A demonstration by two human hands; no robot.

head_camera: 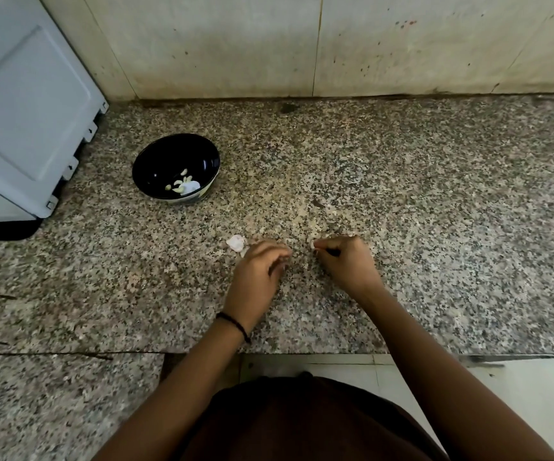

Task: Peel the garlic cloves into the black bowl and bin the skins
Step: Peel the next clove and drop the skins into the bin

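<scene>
Pale garlic piece found pinched at fingertips of curled right hand, left hand curled close beside it, contents not discernible, pinkish garlic scrap noted just beyond on granite counter, black bowl holding peeled cloves recorded farther back-left near grey appliance.

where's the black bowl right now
In the head view the black bowl sits on the granite counter, beyond and left of the left hand, just right of the grey appliance, with peeled garlic cloves inside.
</scene>
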